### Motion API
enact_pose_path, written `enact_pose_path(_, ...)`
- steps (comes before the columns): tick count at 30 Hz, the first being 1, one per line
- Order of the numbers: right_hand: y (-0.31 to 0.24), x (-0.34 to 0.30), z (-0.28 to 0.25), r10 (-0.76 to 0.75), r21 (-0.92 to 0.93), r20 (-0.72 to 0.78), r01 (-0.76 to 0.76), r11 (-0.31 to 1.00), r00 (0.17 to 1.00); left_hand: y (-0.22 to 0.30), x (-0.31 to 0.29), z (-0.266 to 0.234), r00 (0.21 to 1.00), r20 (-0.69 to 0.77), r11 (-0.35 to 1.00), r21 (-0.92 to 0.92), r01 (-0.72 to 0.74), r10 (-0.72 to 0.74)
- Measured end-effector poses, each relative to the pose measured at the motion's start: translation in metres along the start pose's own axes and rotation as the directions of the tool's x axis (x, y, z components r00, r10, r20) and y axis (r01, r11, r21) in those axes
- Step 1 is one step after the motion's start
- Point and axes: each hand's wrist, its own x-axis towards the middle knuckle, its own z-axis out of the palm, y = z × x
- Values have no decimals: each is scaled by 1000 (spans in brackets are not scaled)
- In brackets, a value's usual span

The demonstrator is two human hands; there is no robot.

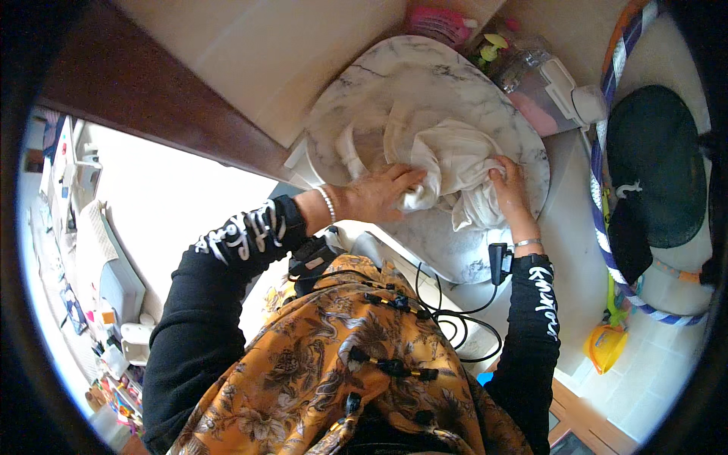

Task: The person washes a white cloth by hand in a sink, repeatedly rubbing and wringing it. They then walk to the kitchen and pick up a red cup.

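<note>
A crumpled white cloth [455,155] lies in loose folds on a rounded, marble-patterned top [364,76]. My left hand [379,191] rests against the cloth's left side, fingers stretched out and somewhat spread over the folds. At its right edge, my right hand [512,189] pinches a fold between thumb and fingers. Some of the cloth's lower layers are hidden under the bunched part.
Behind the top stand a pink item [440,26] and a clear container with a white handle [550,91]. A striped hoop [599,174] and a dark oval item [656,167] are at right. Black cables [455,326] hang near my body; a yellow toy bucket [604,347] sits lower right.
</note>
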Motion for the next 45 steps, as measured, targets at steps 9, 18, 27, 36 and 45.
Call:
enact_pose_path(9, -122, 8, 23, -416, 30, 173, 418, 908, 893, -35, -30, -50, 953, -288, 933, 308, 188, -97)
enact_pose_path(18, -134, -20, 73, -441, -471, 296, 531, 705, 848, -22, -13, -47, 915, 145, 707, 684, 181, -375)
enact_pose_path(27, -98, -59, -21, -141, -250, 30, 144, 957, 990, -89, 16, -34, 910, -413, 831, 495, 252, -30)
enact_pose_path(36, -36, -129, -36, 241, -107, 53, -235, 966, 969, -96, 39, -13, 924, -152, 936, -92, 340, -351)
enact_pose_path(45, -84, -87, -37, -150, -159, 91, 163, 974, 984, -66, 5, -46, 866, -246, 787, -570, 233, -435)
